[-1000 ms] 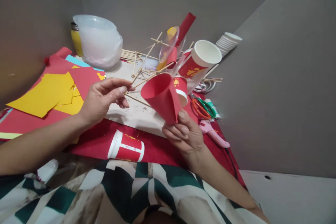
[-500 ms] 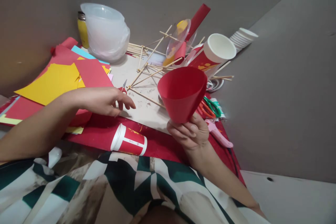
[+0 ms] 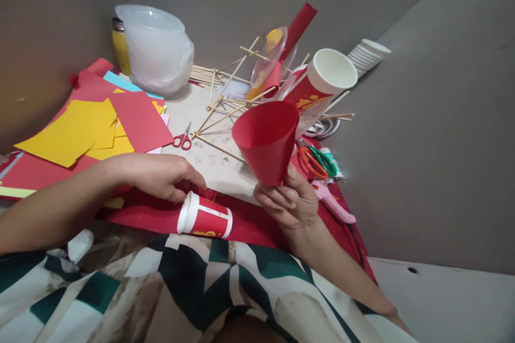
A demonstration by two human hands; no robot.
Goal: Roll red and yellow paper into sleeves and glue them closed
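Observation:
My right hand (image 3: 290, 201) is closed round the narrow end of a red paper cone (image 3: 267, 139), held upright with its wide mouth up. My left hand (image 3: 163, 176) lies low over the red sheet, fingers curled, its fingertips touching a red and white paper cup (image 3: 205, 218) that lies on its side. Behind the cone stands a frame of wooden sticks (image 3: 225, 102) with cups and a clear plastic disc fixed to it, topped by a red and white cup (image 3: 322, 80).
Small red scissors (image 3: 183, 140) lie on the white board (image 3: 209, 158). Yellow and red paper sheets (image 3: 96, 126) are piled left. Orange and green scissors (image 3: 316, 158) and a pink glue gun (image 3: 332, 202) lie right. A plastic bag (image 3: 155, 51), yellow jar and stacked cups (image 3: 368, 53) stand behind.
My left hand has dropped from the stick frame down to the lying cup, which has shifted a little. My right hand has turned the red cone upright.

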